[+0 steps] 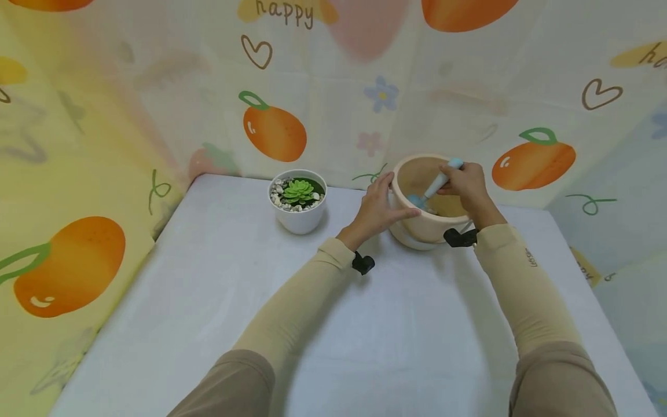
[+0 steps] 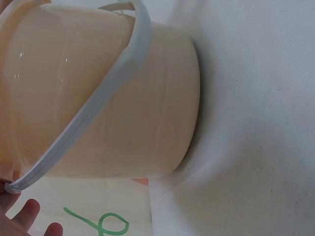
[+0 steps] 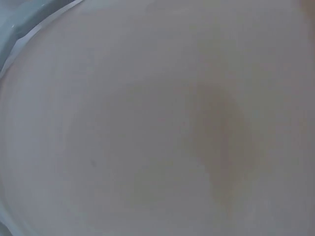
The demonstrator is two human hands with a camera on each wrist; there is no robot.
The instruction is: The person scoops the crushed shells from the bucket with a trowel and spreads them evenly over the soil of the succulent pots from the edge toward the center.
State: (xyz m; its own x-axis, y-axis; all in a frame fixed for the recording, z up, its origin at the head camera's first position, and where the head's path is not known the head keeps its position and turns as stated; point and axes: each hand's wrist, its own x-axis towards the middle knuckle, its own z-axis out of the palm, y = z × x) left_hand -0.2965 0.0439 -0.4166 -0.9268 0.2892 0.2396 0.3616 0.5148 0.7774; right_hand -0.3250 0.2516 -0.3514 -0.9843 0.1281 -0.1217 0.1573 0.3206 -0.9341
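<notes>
A cream-coloured bucket point(image 1: 428, 227) stands near the back of the table, right of the middle. My left hand point(image 1: 374, 207) holds its left side, the thumb along the front rim and the fingers spread by the far rim. The pale grey handle point(image 2: 93, 105) hangs down the bucket's side in the left wrist view. In my right hand point(image 1: 469, 186) is a small tool point(image 1: 436, 185) with a light blue and white stick handle. Its blue head reaches down inside the bucket, too partly hidden to name. Close up, the right wrist view shows a pale bucket surface point(image 3: 138, 147).
To the left of the bucket stands a white pot point(image 1: 298, 221) with a green succulent point(image 1: 299, 191) and pale pebbles. A white cloth covers the table point(image 1: 396, 324). Patterned curtains with oranges point(image 1: 276, 134) rise behind and on both sides.
</notes>
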